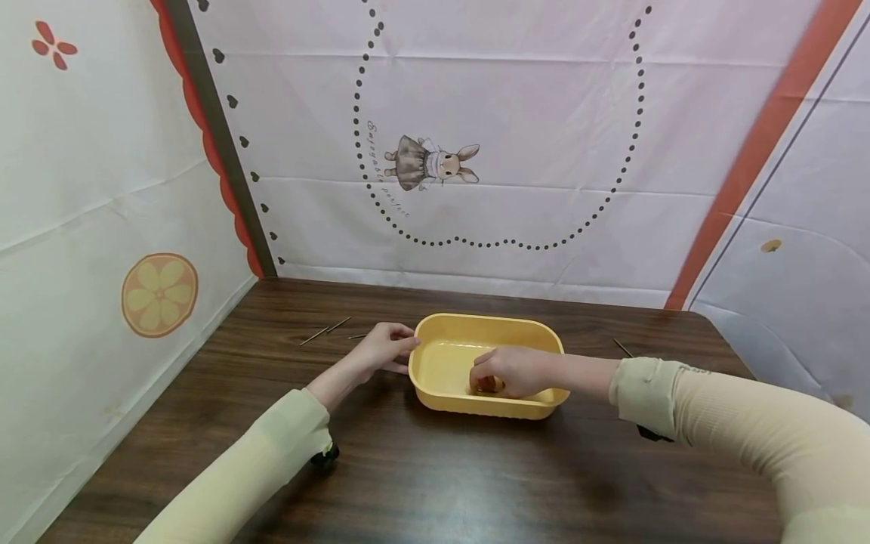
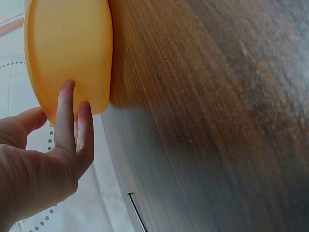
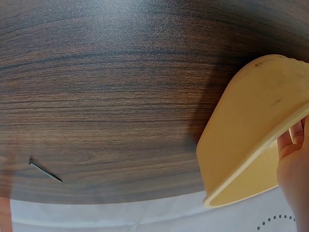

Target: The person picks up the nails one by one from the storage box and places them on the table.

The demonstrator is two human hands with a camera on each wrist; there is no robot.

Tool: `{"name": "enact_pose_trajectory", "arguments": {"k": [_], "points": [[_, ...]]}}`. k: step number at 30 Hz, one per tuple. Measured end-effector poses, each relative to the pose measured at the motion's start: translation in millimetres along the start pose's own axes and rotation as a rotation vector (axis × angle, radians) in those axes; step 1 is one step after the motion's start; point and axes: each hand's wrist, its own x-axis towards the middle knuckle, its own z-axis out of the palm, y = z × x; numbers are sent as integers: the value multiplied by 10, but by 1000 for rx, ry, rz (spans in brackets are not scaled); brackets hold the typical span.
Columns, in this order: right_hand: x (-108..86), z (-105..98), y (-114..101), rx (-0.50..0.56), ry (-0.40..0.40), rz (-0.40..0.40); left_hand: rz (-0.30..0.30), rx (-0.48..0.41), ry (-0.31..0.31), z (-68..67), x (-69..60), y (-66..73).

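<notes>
A yellow plastic basin [image 1: 435,408] with rounded corners rests on the table. My left hand [image 1: 384,349] holds its left end. In the left wrist view the fingers [image 2: 65,116] lie against the outer wall and the thumb is at the rim. My right hand [image 1: 513,370] reaches down inside the basin, its fingers bent toward the bottom. Whether anything is between those fingertips is hidden. In the right wrist view the basin wall [image 3: 251,116] covers part of the right hand [image 3: 295,159].
Several thin nails [image 1: 315,336] lie on the dark wood table [image 1: 435,476] left of the basin. Another nail [image 3: 46,170] lies to its right, near the far edge. A printed cloth [image 1: 530,136] hangs behind the table and along both sides.
</notes>
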Motion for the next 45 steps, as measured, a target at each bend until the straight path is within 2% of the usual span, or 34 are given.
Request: {"name": "enact_pose_trajectory", "arguments": {"k": [17, 28, 45], "points": [[-32, -1, 5, 38, 30, 31, 4, 2, -2, 3, -23, 30], [-46, 30, -15, -44, 62, 70, 2, -2, 1, 5, -9, 5], [-5, 55, -26, -29, 65, 81, -5, -3, 7, -1, -5, -10]]}}
